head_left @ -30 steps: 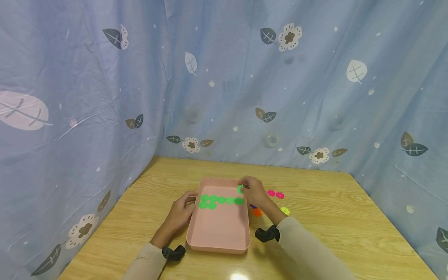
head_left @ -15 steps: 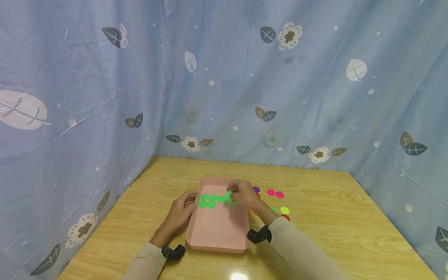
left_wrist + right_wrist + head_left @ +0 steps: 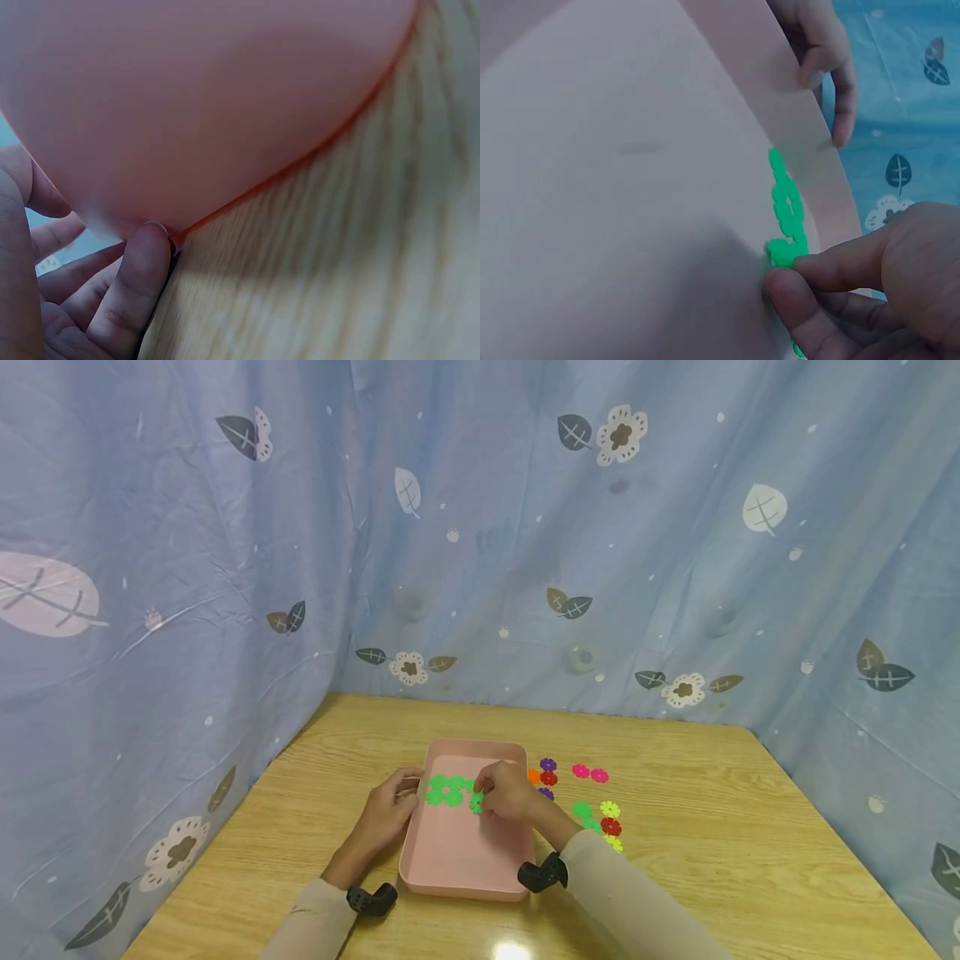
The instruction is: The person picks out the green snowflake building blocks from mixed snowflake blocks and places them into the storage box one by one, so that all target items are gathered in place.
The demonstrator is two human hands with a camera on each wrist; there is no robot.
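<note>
A shallow pink tray (image 3: 467,861) stands on the wooden table. At its left side my left hand (image 3: 387,815) holds the wall, the thumb (image 3: 142,259) low against the outside and a finger up at the rim. My right hand (image 3: 512,794) is over the tray's middle. Between thumb and index finger it pinches a green flower-shaped plastic disc (image 3: 781,253), tilted on edge. Several matching green discs (image 3: 453,797) lie flat in the tray to the left of it, close together. In the head view the right hand hides the right part of that green row.
Right of the tray lie loose flower discs on the table: purple (image 3: 548,765), red (image 3: 611,827), orange (image 3: 534,776), pink (image 3: 581,772), yellow (image 3: 610,809) and green (image 3: 582,810). A blue patterned curtain (image 3: 480,568) hangs behind and at both sides.
My right hand has moved left and nearer from the tray's far right corner, carrying the green disc to the middle. Discs that its arm covered now show. The left hand stays put.
</note>
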